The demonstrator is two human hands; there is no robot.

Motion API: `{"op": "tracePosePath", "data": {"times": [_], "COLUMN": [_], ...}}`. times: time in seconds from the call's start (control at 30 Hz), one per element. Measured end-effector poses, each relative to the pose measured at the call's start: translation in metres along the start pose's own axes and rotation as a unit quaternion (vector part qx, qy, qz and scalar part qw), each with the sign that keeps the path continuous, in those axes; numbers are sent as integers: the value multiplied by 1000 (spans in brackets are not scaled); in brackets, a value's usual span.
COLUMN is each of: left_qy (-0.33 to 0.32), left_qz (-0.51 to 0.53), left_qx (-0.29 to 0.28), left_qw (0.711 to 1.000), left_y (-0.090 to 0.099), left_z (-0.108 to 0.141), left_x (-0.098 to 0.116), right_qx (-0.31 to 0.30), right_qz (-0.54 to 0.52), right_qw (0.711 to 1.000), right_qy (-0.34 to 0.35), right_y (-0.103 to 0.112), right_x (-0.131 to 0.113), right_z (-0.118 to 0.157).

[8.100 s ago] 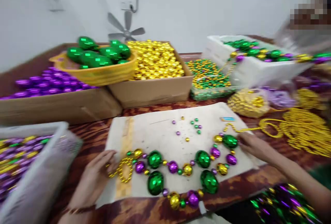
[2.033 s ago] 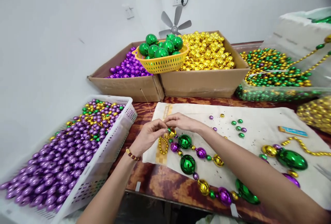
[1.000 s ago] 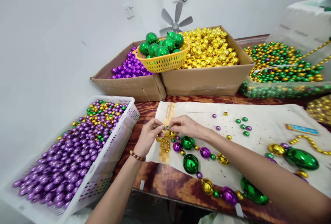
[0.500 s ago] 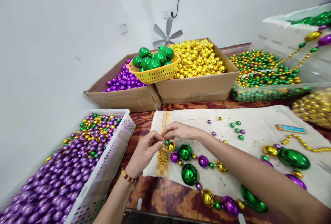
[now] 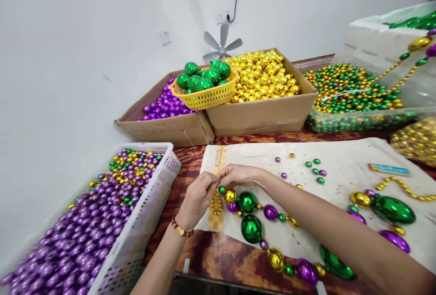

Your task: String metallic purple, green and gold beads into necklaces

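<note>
My left hand (image 5: 198, 197), with a beaded bracelet (image 5: 182, 228) at the wrist, is closed in a pinch at the end of a strung bead necklace (image 5: 251, 228). Fingertip to fingertip with it, my right hand (image 5: 239, 175) pinches the same thin string, just above a small green bead (image 5: 222, 189). Large green, gold and purple balls follow along the strand, which curves over the white cloth (image 5: 257, 153) and passes under my right forearm. A small loop of gold beads (image 5: 216, 202) hangs below my fingers. The string between the fingertips is mostly hidden.
At left stands a white basket (image 5: 117, 245) of purple, gold and green beads. Behind are cardboard boxes (image 5: 262, 115) with a yellow basket (image 5: 204, 100) of green balls on top. Loose beads (image 5: 316, 161) and a blue-and-orange packet (image 5: 389, 169) lie on the cloth. A bead tub (image 5: 361, 120) is at right.
My left hand has turned over somewhat, its back now more toward me and its fingers curled closer to the right fingertips. Both hands stay at the string's end. The view has shifted slightly.
</note>
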State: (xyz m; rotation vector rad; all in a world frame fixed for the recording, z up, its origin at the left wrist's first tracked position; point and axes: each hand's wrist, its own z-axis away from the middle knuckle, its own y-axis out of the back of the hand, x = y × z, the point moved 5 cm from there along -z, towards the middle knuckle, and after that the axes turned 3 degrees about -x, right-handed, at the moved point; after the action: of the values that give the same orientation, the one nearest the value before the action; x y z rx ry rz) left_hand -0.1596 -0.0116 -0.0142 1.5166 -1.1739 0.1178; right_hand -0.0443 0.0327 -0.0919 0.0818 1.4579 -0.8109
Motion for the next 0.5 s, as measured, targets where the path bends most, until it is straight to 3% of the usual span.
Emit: {"op": "tracePosePath", "data": {"times": [0.2, 0.33, 0.43, 0.5], "left_qy": [25, 63, 121, 174], "left_qz": [12, 44, 135, 236], "left_qx": [31, 44, 59, 88], "left_qw": [999, 996, 982, 952], "left_y": [0, 0, -1, -2], "left_z": [0, 3, 8, 14], "left_x": [-3, -7, -14, -20], "right_qx": [65, 157, 205, 209], "right_qz": [23, 61, 91, 121], "right_qw": [997, 982, 968, 963], "right_qy": [34, 81, 117, 119], "right_y": [0, 9, 16, 18], "right_x": [1, -6, -12, -13], "right_z": [2, 5, 11, 16]}}
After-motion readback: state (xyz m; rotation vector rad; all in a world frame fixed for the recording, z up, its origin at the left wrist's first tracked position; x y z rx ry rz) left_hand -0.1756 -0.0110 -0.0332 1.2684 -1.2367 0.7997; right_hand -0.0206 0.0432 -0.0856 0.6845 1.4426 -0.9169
